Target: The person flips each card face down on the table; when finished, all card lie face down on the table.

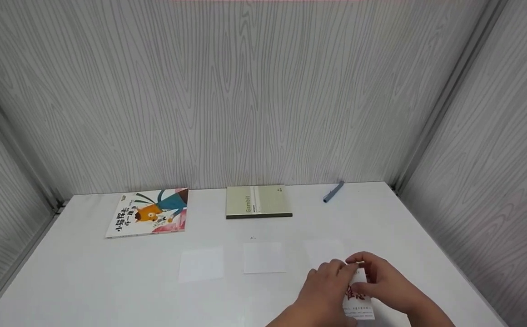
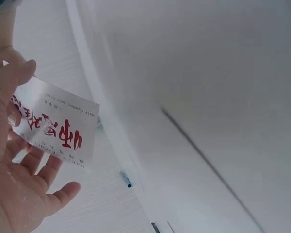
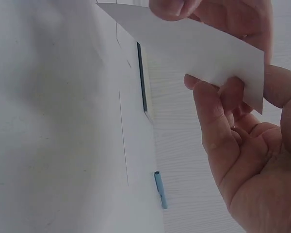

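A small white card (image 1: 359, 309) with large red characters is held up between the two hands at the lower right of the head view. Its left edge is gripped by the left hand (image 1: 325, 293), whose fingers bend over the top. From the other side the right hand (image 1: 384, 284) pinches it, thumb on the printed face. In the left wrist view the printed card (image 2: 58, 126) tilts above the left hand's spread lower fingers (image 2: 48, 170). The right wrist view shows the blank back of the card (image 3: 208, 51), slightly bowed, with fingertips (image 3: 231, 92) against it.
Three white paper pieces lie in a row on the white table (image 1: 109, 281): left (image 1: 201, 265), middle (image 1: 264, 258) and right (image 1: 325, 252). Behind them are a picture book (image 1: 154, 213), a green Gambit notebook (image 1: 261, 201) and a blue pen (image 1: 334, 192). Grey wood-grain panels (image 1: 245, 91) enclose the table.
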Demonstrator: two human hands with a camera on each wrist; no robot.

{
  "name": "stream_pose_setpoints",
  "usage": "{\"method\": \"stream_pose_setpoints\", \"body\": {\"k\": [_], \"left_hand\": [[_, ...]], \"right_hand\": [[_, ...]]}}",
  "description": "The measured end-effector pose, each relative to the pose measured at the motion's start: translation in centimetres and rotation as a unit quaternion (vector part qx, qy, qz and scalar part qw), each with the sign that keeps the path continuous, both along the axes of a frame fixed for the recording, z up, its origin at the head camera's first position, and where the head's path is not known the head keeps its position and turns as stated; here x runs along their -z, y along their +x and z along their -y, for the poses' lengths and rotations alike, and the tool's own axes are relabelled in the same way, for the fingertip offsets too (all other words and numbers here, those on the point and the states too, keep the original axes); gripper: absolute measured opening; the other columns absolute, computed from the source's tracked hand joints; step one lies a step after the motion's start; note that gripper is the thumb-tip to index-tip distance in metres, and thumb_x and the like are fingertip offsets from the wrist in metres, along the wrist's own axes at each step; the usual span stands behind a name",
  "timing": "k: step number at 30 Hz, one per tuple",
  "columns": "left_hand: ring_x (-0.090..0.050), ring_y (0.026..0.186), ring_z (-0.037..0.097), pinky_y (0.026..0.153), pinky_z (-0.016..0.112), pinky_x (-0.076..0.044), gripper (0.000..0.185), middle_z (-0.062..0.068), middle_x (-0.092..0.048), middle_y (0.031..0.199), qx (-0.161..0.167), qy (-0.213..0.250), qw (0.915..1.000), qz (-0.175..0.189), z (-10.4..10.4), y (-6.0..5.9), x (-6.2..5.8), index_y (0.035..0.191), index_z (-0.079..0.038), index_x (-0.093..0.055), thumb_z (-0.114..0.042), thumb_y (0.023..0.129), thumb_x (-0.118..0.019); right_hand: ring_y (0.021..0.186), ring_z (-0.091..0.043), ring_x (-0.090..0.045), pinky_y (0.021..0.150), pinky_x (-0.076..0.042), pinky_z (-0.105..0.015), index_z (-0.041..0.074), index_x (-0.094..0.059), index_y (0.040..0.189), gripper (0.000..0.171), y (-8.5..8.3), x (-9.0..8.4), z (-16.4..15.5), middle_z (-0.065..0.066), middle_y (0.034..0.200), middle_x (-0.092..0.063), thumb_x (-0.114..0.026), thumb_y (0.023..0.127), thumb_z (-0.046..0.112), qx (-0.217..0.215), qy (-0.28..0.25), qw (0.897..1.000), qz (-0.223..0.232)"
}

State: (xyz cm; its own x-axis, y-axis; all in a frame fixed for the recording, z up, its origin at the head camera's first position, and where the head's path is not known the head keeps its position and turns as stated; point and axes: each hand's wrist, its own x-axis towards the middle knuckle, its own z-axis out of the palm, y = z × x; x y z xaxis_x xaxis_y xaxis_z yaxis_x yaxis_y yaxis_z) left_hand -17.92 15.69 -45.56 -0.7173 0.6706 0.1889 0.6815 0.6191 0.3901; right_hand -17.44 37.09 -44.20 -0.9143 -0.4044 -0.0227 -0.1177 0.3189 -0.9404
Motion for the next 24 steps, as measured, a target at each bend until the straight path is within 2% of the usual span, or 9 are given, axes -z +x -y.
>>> {"method": "stream_pose_setpoints", "body": {"k": [3, 5, 6, 8, 11, 14, 16, 19, 24], "left_hand": [[-0.050, 0.112, 0.003, 0.096, 0.030, -0.050, 0.109, -0.011, -0.050, 0.139, -0.011, 0.058, 0.9971, 0.049, 0.6, -0.2, -0.5, 0.163, -0.029, -0.036, -0.047, 0.072, -0.095], [-0.051, 0.111, 0.001, 0.098, 0.030, -0.051, 0.114, -0.012, -0.050, 0.141, -0.020, 0.123, 0.9876, 0.095, 1.2, -0.4, -0.6, 0.165, -0.031, -0.031, -0.043, 0.072, -0.095], [-0.052, 0.112, 0.002, 0.099, 0.030, -0.051, 0.115, -0.011, -0.050, 0.141, -0.022, 0.160, 0.9799, 0.118, 1.4, -0.5, -0.6, 0.166, -0.032, -0.029, -0.041, 0.072, -0.095], [-0.054, 0.119, 0.003, 0.103, 0.032, -0.051, 0.116, -0.011, -0.050, 0.141, -0.019, 0.234, 0.9583, 0.162, 1.9, -0.9, -0.6, 0.167, -0.032, -0.028, -0.036, 0.072, -0.095], [-0.056, 0.131, 0.009, 0.108, 0.038, -0.049, 0.110, -0.011, -0.050, 0.137, -0.005, 0.319, 0.9231, 0.214, 2.5, -1.3, -0.8, 0.164, -0.030, -0.029, -0.032, 0.075, -0.093], [-0.057, 0.135, 0.012, 0.107, 0.038, -0.049, 0.102, -0.011, -0.050, 0.133, 0.010, 0.372, 0.8903, 0.262, 2.8, -1.4, -1.0, 0.160, -0.025, -0.029, -0.028, 0.078, -0.090], [-0.058, 0.135, 0.013, 0.105, 0.035, -0.049, 0.099, -0.010, -0.050, 0.132, 0.018, 0.391, 0.8745, 0.286, 2.9, -1.4, -1.2, 0.157, -0.024, -0.030, -0.026, 0.079, -0.089], [-0.059, 0.135, 0.016, 0.103, 0.031, -0.049, 0.097, -0.008, -0.050, 0.132, 0.029, 0.404, 0.8625, 0.304, 3.0, -1.2, -1.3, 0.156, -0.021, -0.030, -0.022, 0.078, -0.088], [-0.060, 0.133, 0.017, 0.103, 0.032, -0.049, 0.095, -0.006, -0.051, 0.131, 0.039, 0.412, 0.8568, 0.308, 3.0, -1.2, -0.9, 0.152, -0.019, -0.030, -0.022, 0.077, -0.089]], "right_hand": [[0.098, -0.016, -0.069, 0.081, -0.061, -0.031, -0.001, -0.052, 0.144, 0.038, 0.2, 0.0, -0.3, -0.012, 0.121, -0.068, -0.058, 0.107, 0.005, -0.014, -0.070, 0.997, 0.005], [0.104, -0.016, -0.068, 0.086, -0.061, -0.033, 0.005, -0.054, 0.146, 0.036, 0.3, 0.1, -0.4, -0.010, 0.123, -0.066, -0.050, 0.110, 0.003, -0.028, -0.111, 0.993, 0.003], [0.109, -0.017, -0.068, 0.090, -0.060, -0.034, 0.008, -0.055, 0.147, 0.038, 0.3, 0.1, -0.5, -0.009, 0.128, -0.065, -0.048, 0.110, 0.001, -0.036, -0.124, 0.992, -0.002], [0.117, -0.019, -0.066, 0.097, -0.057, -0.035, 0.007, -0.054, 0.149, 0.043, 0.4, 0.3, -0.5, -0.009, 0.135, -0.063, -0.048, 0.108, -0.003, -0.059, -0.133, 0.989, -0.021], [0.128, -0.022, -0.061, 0.104, -0.053, -0.036, -0.003, -0.048, 0.152, 0.049, 0.5, 0.5, -0.4, -0.008, 0.147, -0.059, -0.054, 0.103, -0.008, -0.087, -0.119, 0.988, -0.045], [0.133, -0.019, -0.057, 0.104, -0.051, -0.037, -0.009, -0.050, 0.145, 0.050, 0.5, 0.6, -0.2, -0.004, 0.152, -0.058, -0.063, 0.097, -0.007, -0.094, -0.092, 0.990, -0.055], [0.135, -0.016, -0.056, 0.103, -0.051, -0.037, -0.008, -0.055, 0.138, 0.047, 0.5, 0.5, -0.1, -0.003, 0.151, -0.059, -0.069, 0.094, -0.005, -0.091, -0.072, 0.992, -0.057], [0.133, -0.012, -0.057, 0.101, -0.052, -0.036, -0.004, -0.060, 0.130, 0.041, 0.4, 0.3, -0.1, -0.007, 0.147, -0.061, -0.074, 0.091, -0.002, -0.083, -0.044, 0.994, -0.062], [0.132, -0.010, -0.058, 0.101, -0.052, -0.034, -0.005, -0.062, 0.131, 0.047, 0.6, -0.2, 0.1, -0.019, 0.142, -0.062, -0.079, 0.088, 0.000, -0.075, -0.012, 0.995, -0.064]]}}
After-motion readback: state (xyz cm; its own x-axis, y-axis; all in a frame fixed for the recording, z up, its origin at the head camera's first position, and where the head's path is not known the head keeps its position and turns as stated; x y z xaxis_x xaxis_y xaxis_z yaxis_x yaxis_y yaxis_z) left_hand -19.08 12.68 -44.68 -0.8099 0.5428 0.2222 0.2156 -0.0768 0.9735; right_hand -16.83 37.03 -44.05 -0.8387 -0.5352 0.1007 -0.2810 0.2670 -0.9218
